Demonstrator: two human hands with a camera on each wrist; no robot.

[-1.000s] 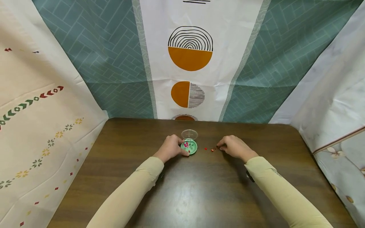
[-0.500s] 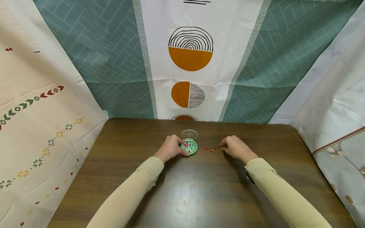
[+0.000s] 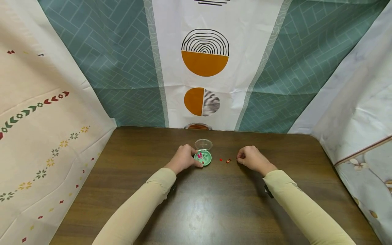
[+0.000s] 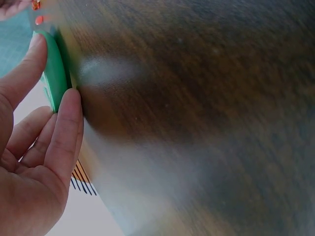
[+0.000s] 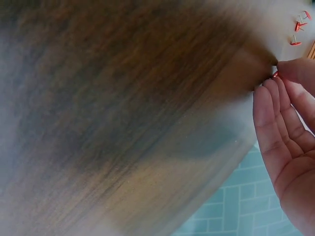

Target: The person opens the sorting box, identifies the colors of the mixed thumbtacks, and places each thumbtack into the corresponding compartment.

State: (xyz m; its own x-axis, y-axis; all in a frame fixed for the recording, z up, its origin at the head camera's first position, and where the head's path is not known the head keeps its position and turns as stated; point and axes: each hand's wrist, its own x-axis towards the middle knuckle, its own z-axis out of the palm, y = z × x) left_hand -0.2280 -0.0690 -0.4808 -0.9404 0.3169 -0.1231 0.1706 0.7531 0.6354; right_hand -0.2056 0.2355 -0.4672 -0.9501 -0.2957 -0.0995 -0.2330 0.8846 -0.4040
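My left hand (image 3: 184, 158) grips a small round green case (image 3: 206, 160) by its left side, thumb at the near edge and fingers behind. Its clear lid (image 3: 203, 144) is hinged up at the back. Inside lie several tiny pink, red and dark green pieces, too small to make out. In the left wrist view the green case (image 4: 56, 69) appears edge-on between thumb and fingers. To the right, my right hand (image 3: 251, 159) rests low at the table, its thumb and fingertips pinching a red thumbtack (image 5: 275, 74), mostly hidden by the fingers.
Between the hands a few red thumbtacks (image 5: 296, 43) lie loose on the brown wooden table (image 3: 196, 200); one red tack (image 3: 221, 159) is set apart, nearer the case. Patterned cloth (image 3: 128, 68) hangs along the table's back and sides.
My right hand has drawn slightly to the right, away from the loose thumbtacks, its fingertips closer together. The left hand and the green case stay put.
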